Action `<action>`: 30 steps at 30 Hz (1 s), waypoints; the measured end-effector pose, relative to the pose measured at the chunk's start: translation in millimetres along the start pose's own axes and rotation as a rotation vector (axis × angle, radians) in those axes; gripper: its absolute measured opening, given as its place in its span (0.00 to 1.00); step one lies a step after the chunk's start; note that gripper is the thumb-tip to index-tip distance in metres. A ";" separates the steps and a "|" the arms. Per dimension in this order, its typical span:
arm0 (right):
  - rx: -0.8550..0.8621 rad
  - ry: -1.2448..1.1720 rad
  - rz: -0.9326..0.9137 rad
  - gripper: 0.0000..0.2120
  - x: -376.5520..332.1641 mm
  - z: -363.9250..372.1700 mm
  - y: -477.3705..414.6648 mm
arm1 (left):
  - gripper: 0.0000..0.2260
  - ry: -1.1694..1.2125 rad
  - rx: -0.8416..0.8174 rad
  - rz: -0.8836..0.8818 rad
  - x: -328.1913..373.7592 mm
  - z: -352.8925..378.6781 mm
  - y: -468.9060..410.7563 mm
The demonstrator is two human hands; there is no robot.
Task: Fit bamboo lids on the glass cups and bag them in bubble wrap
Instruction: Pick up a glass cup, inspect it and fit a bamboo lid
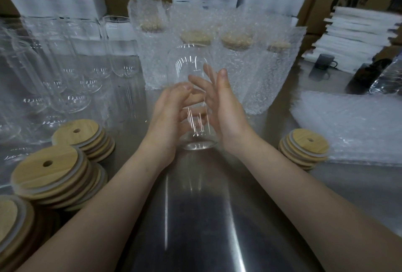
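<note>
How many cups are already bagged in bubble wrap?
4 bagged cups in a row: leftmost, second behind the held cup, third, rightmost. More may be hidden behind them.

Pale tan bamboo lids [51,168] with white rims sit lower left, clear glass cups [71,71] upper left, white-dimpled bubble wrap bags [352,124] at right, on a grey steel counter [200,217].
</note>
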State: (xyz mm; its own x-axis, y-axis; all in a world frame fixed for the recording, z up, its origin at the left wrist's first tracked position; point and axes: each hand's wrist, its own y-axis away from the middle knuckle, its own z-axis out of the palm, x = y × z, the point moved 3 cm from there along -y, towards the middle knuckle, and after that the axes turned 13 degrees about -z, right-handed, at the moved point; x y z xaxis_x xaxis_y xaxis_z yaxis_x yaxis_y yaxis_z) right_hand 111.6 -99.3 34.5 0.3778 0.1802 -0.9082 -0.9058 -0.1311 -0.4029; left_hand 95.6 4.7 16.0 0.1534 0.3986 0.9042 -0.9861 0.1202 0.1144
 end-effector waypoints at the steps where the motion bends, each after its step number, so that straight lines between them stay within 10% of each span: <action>1: 0.002 -0.024 0.012 0.26 1.3 0.5 -0.9 | 0.16 -0.002 -0.013 -0.016 -0.2 1.0 0.7; 9: -0.017 -0.159 0.017 0.22 5.4 0.2 -2.9 | 0.17 0.017 -0.056 -0.038 4.2 2.4 6.2; 15: 0.144 0.333 0.016 0.17 -15.5 -14.6 -2.0 | 0.24 -0.030 0.070 0.078 6.6 -3.3 1.0; 23: -0.432 1.346 0.358 0.19 -85.8 -70.1 1.6 | 0.40 -0.335 0.340 0.383 10.0 -20.2 -0.6; 30: -0.605 1.482 0.726 0.26 -102.1 -117.0 23.9 | 0.42 -0.353 0.459 0.394 5.2 -29.3 -8.1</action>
State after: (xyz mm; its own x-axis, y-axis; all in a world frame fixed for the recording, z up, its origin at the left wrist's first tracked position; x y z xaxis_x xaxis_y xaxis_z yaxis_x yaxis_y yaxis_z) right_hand 73.8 -234.9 104.3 0.1180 -0.9883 -0.0968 -0.8932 -0.1482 0.4246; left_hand 106.3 32.4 7.8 -0.1743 0.0054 0.9847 -0.9031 -0.3994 -0.1577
